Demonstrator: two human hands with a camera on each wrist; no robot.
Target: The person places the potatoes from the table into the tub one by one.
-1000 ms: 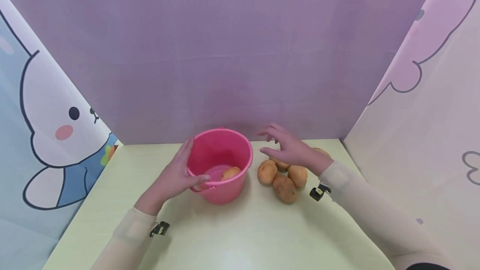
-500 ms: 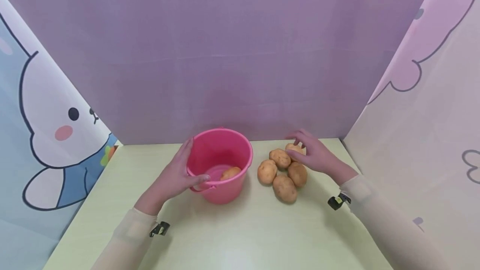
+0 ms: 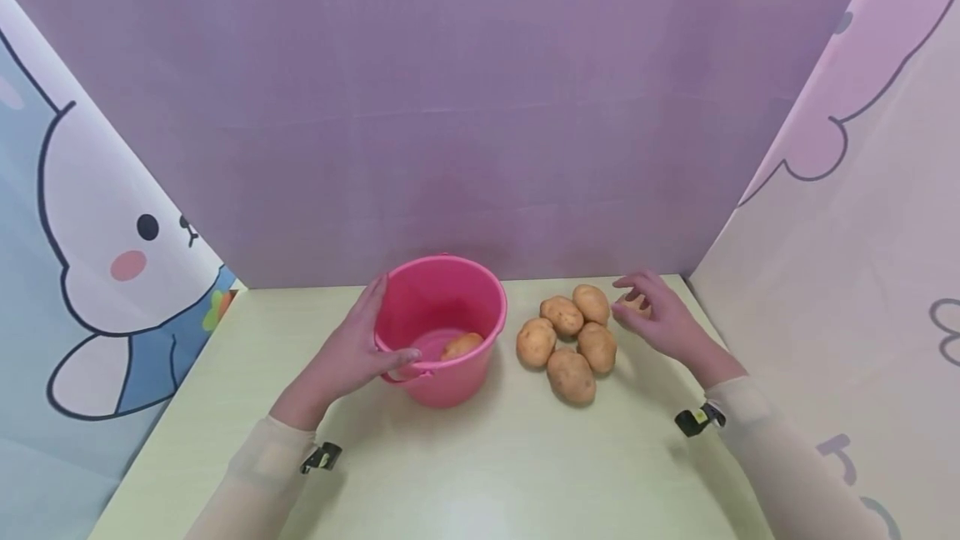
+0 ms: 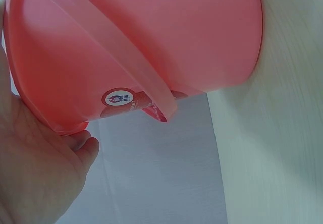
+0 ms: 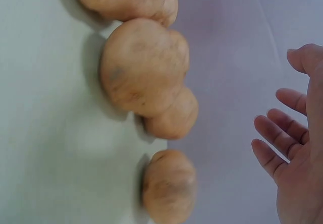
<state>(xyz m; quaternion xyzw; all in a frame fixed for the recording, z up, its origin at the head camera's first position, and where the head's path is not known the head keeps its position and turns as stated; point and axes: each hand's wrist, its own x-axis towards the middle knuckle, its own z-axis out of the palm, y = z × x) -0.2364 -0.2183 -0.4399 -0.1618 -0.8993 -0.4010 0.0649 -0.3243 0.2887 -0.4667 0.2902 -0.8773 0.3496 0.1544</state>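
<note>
A pink bucket (image 3: 450, 386) stands on the table with one potato (image 3: 462, 346) inside. My left hand (image 3: 356, 348) holds its rim on the left side, the thumb lying over the front edge. In the left wrist view the bucket's handle (image 4: 121, 52) hangs down its side. To the right, my right hand (image 3: 660, 319) hovers over a single potato (image 3: 636, 305), which is partly hidden behind the fingers. Its fingers are loosely bent, and the right wrist view shows a gap between them and that potato (image 5: 170, 186).
Several more potatoes (image 3: 572, 376) lie clustered on the pale table (image 3: 465, 473) between the bucket and my right hand. A purple cloth wall (image 3: 465, 107) closes off the back. Printed cloth panels (image 3: 862, 273) stand on both sides.
My right hand has moved right, from above the near cluster past the back potato to the rightmost potato. The left hand and the bucket stay in place.
</note>
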